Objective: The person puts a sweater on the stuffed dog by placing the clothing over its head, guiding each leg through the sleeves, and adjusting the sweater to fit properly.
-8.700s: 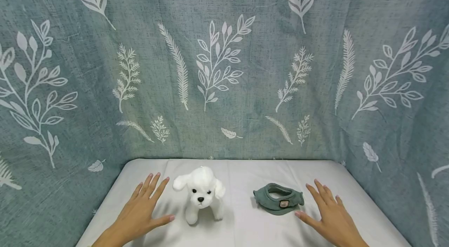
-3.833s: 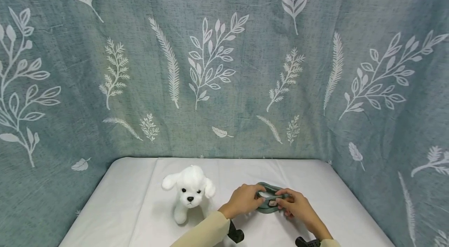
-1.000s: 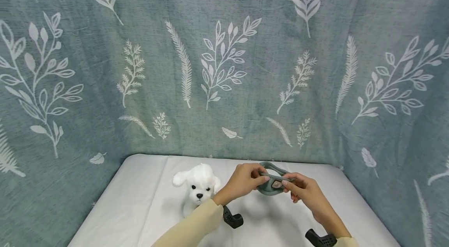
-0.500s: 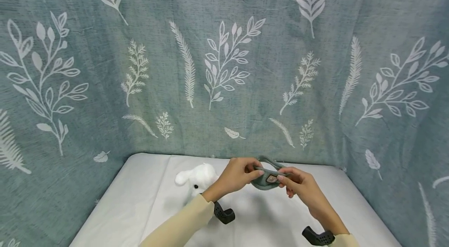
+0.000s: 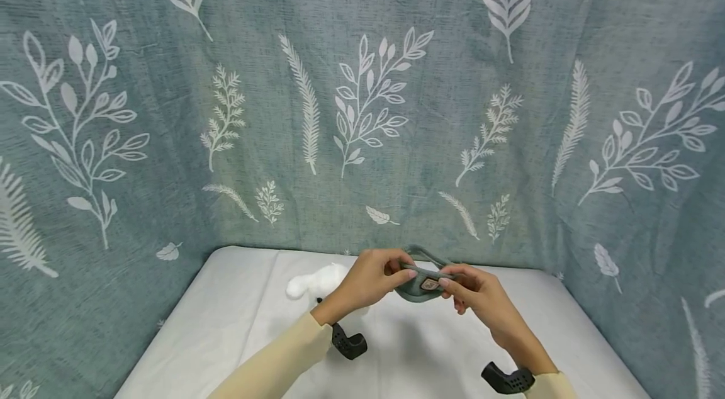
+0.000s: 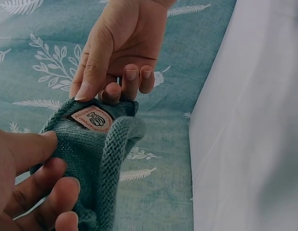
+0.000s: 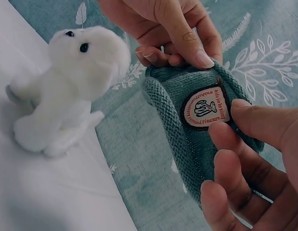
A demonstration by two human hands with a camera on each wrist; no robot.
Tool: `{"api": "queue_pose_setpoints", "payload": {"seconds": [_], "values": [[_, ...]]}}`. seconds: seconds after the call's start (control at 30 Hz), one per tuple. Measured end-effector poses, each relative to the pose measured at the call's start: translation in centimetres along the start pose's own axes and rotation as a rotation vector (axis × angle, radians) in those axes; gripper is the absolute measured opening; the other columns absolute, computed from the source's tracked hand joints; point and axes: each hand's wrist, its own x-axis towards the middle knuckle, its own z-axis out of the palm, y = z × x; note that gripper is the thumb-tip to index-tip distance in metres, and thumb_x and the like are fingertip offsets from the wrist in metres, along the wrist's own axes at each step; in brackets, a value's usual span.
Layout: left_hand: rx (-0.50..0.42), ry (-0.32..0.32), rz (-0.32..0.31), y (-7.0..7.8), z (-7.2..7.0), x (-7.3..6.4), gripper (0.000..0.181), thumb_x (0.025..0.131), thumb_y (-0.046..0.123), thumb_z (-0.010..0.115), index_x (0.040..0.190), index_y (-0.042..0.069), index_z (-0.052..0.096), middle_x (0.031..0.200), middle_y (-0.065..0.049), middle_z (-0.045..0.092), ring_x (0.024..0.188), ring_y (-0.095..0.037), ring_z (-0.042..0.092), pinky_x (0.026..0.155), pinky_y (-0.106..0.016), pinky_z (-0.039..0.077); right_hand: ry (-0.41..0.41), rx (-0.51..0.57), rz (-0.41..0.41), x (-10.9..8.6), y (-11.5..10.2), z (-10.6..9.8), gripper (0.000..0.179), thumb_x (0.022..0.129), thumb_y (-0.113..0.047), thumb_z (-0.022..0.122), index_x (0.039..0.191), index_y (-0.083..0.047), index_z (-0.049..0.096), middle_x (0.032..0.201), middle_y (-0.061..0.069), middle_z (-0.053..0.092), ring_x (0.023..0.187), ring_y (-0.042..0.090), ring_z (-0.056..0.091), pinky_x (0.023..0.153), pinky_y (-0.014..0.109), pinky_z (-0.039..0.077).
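Both hands hold up a small green knitted garment [image 5: 412, 291] with rolled edges and a sewn-on patch [image 7: 204, 107]. My left hand [image 5: 370, 276] pinches its left edge between thumb and fingers. On the opposite edge, close to the patch, my right hand [image 5: 481, 298] pinches the knit with thumb and fingertips. The garment is raised above the white table, its opening stretched between the hands. A white plush dog [image 5: 306, 284] stands behind the left forearm, partly covered by it in the head view; the right wrist view shows its head and body.
White cloth covers the table [image 5: 442, 348], and a shadow falls on it below the hands. Green curtains [image 5: 362, 197] with white leaf prints rise at the back and both sides. Black devices [image 5: 348, 342] are strapped at both wrists.
At first both hands were spread apart and the garment lay on the table. The hands then took hold of it, lifted it, and have carried it leftward, the left arm increasingly covering the plush dog.
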Motion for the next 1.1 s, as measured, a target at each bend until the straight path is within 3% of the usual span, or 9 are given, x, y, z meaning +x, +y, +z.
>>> {"api": "queue_pose_setpoints", "payload": {"seconds": [0.47, 1.1], "values": [[-0.009, 0.026, -0.05, -1.1, -2.8, -1.3, 0.014, 0.1, 0.027, 0.071, 0.113, 0.022, 0.074, 0.078, 0.006, 0.066, 0.062, -0.01, 0.062, 0.057, -0.027, 0.052, -0.032, 0.025, -0.034, 1.3, -1.5, 2.6, 0.042, 0.098, -0.03, 0.073, 0.131, -0.006, 0.064, 0.092, 0.015, 0.069, 0.068, 0.022, 0.06, 0.064, 0.034, 0.055], [0.019, 0.054, -0.063, -2.0, -7.2, -3.6, 0.015, 0.099, 0.029, 0.072, 0.112, 0.023, 0.074, 0.08, 0.001, 0.068, 0.065, -0.016, 0.064, 0.058, -0.033, 0.055, -0.114, 0.037, -0.125, 3.2, -3.1, 6.3, 0.034, 0.098, -0.033, 0.072, 0.126, -0.012, 0.069, 0.091, 0.014, 0.069, 0.067, 0.02, 0.058, 0.063, 0.031, 0.053]]}}
